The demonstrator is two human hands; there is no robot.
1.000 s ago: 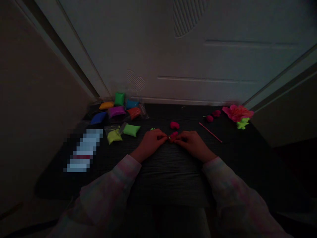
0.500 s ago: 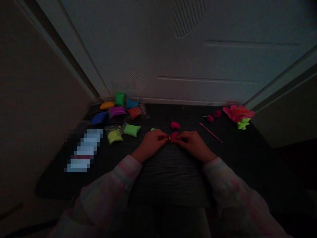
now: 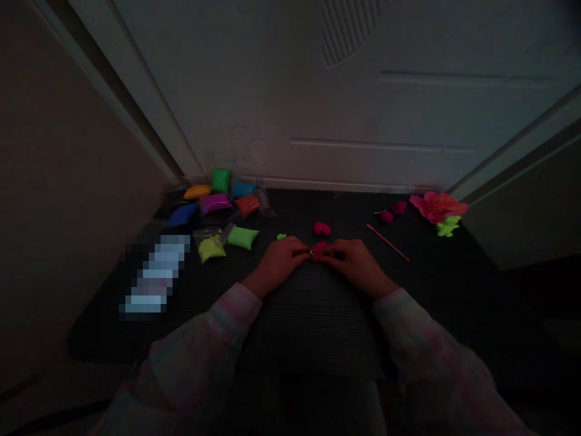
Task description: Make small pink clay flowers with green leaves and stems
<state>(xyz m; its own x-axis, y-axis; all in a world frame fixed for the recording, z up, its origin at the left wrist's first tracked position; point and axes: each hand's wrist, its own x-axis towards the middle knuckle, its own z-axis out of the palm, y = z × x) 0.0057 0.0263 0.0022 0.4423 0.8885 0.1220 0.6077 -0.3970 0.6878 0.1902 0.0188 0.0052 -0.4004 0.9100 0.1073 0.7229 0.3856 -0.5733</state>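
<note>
Between my two hands, low over the dark table (image 3: 299, 327), is a small pink-red piece of modelling clay (image 3: 318, 249) with a bit of pale green at its left side. My left hand (image 3: 284, 259) pinches it from the left, thumb and fingers closed. From the right, my right hand (image 3: 351, 261) grips the same piece with its fingertips. Just behind it lies a pink clay lump (image 3: 322, 229). A scrap of light green clay (image 3: 281, 237) shows beyond my left knuckles. The fingertips hide part of the held piece, and the light is dim.
Bags of coloured clay, among them a light green bag (image 3: 243, 237) and a purple bag (image 3: 216, 203), lie at the left. A blurred bright panel (image 3: 158, 275) sits nearer. To the right are a pink stick (image 3: 387, 242), pink balls (image 3: 386, 217) and a pink flower (image 3: 436, 207). A white door (image 3: 290, 91) stands behind.
Almost nothing has moved. Both hands keep their pinch on the pink-red clay, and the whole view has shifted very slightly.
</note>
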